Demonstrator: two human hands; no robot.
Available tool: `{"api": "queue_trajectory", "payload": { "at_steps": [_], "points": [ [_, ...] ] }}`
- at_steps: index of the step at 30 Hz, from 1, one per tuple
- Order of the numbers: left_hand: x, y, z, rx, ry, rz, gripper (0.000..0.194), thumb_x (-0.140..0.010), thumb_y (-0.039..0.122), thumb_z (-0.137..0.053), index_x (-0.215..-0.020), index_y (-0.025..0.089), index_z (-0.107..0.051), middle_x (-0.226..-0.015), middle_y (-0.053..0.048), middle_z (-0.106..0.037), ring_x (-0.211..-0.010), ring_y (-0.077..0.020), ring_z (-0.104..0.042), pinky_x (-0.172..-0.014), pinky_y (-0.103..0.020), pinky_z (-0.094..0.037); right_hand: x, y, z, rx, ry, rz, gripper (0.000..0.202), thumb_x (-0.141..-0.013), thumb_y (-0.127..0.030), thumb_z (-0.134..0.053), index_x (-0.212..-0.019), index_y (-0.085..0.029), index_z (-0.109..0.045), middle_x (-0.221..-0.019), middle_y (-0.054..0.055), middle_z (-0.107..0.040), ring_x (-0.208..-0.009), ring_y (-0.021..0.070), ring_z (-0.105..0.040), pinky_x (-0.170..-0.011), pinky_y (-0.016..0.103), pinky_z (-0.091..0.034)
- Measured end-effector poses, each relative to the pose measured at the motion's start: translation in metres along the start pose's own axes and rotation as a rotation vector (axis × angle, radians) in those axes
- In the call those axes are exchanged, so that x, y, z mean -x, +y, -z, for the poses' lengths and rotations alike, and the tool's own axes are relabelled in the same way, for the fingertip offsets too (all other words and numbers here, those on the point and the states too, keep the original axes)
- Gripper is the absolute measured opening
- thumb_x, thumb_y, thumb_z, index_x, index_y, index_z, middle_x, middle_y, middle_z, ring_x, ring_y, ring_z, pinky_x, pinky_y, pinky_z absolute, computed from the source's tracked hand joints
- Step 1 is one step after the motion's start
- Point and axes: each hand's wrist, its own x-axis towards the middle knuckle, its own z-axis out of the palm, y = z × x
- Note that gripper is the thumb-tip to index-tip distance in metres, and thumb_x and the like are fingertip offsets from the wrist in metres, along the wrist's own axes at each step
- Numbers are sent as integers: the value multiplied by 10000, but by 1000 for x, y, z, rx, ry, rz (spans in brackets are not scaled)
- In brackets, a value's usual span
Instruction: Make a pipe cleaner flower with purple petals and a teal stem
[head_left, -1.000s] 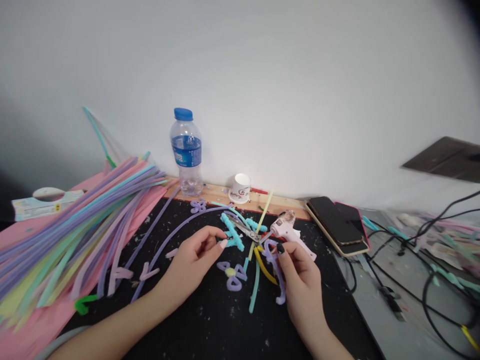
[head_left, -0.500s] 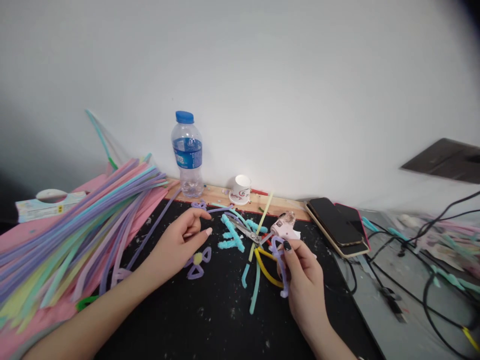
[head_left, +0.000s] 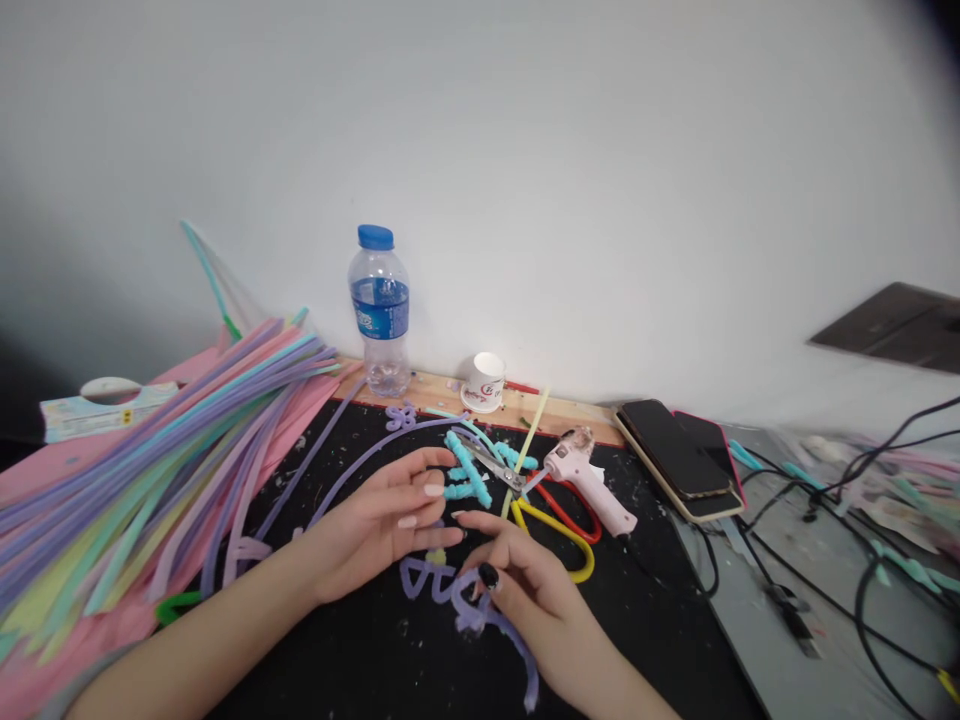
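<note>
Low in the centre, my right hand [head_left: 525, 590] has its thumb and fingers closed on a bent purple pipe cleaner [head_left: 516, 640], whose tail curves down over the black mat [head_left: 360, 660]. My left hand [head_left: 382, 520] is open with fingers apart, just left of my right hand. Between and below the hands lies a looped purple piece with a yellow centre [head_left: 435, 556], partly hidden. Beyond the fingers are twisted turquoise pieces [head_left: 469, 468] and scissors [head_left: 574, 545] with red and yellow handles. A pale pink glue gun [head_left: 589, 480] rests over the scissors.
Many pastel pipe cleaners [head_left: 187, 440] lie at the left on pink material. A bottle [head_left: 381, 310] and a paper cup [head_left: 484, 383] stand at the back by the wall. Two phones [head_left: 682, 450] and black cables [head_left: 795, 510] are at the right.
My right hand has moved left and down with the purple piece, uncovering the glue gun and scissor handles. My left hand has moved right, and its fingers have spread.
</note>
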Motion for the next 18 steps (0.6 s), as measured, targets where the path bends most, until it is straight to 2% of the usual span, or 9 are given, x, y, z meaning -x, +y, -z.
{"api": "queue_trajectory", "payload": {
  "at_steps": [3,5,7,11,12,14,16,18],
  "points": [
    [-2,-6,2,-292,89,-110,156,-776,245,-611,-925,214,-579,-628,77,-315,-506,-59,-325,-693,-291,-489,-1,6,2,-101,58,-75,231,-877,-311,-512,-681,-190,-485,-1063,79,-579,-845,178,-601,-675,279,-502],
    [-3,-9,5,-577,170,-224,105,-780,239,-600,-878,208,-576,-611,76,-304,-533,-79,-342,-575,-202,-408,-2,10,4,-154,97,-106,251,-880,-349,-496,-689,-188,-474,-982,53,-563,-618,115,-565,-517,235,-479],
    [-3,-10,6,-759,206,-283,74,-784,220,-580,-856,204,-573,-614,75,-298,-546,-89,-333,-519,-183,-336,-2,11,4,-159,99,-108,253,-881,-357,-491,-698,-183,-477,-947,38,-561,-511,75,-507,-472,221,-450],
    [-2,-11,3,-750,138,-255,88,-803,216,-539,-890,207,-552,-636,74,-321,-577,-98,-379,-571,-206,-373,1,6,-2,-114,-12,-133,214,-894,-300,-463,-714,-184,-474,-1049,62,-594,-545,75,-523,-519,224,-448],
    [-1,-11,2,-720,126,-245,94,-803,215,-538,-897,207,-548,-639,73,-326,-582,-99,-396,-585,-213,-386,2,4,-4,-90,-45,-139,194,-890,-277,-464,-717,-191,-464,-1056,63,-606,-595,95,-552,-520,220,-445],
    [-1,-11,1,-663,124,-236,112,-799,212,-539,-911,208,-544,-644,71,-336,-594,-102,-436,-597,-220,-402,4,2,-6,9,-72,-134,159,-880,-209,-468,-722,-199,-465,-1046,58,-635,-767,140,-597,-631,239,-458],
    [-1,-11,2,-632,173,-283,126,-792,210,-546,-918,210,-547,-648,67,-349,-612,-110,-465,-614,-227,-414,4,1,-8,78,-89,-148,159,-875,-174,-461,-718,-199,-467,-1043,54,-655,-766,141,-599,-669,251,-451],
    [-1,-10,4,-627,305,-419,148,-790,210,-551,-937,218,-547,-679,56,-387,-653,-120,-476,-655,-235,-420,5,1,-9,90,-93,-171,163,-875,-172,-455,-715,-199,-464,-1058,50,-659,-641,109,-571,-604,237,-439]
  ]
}}
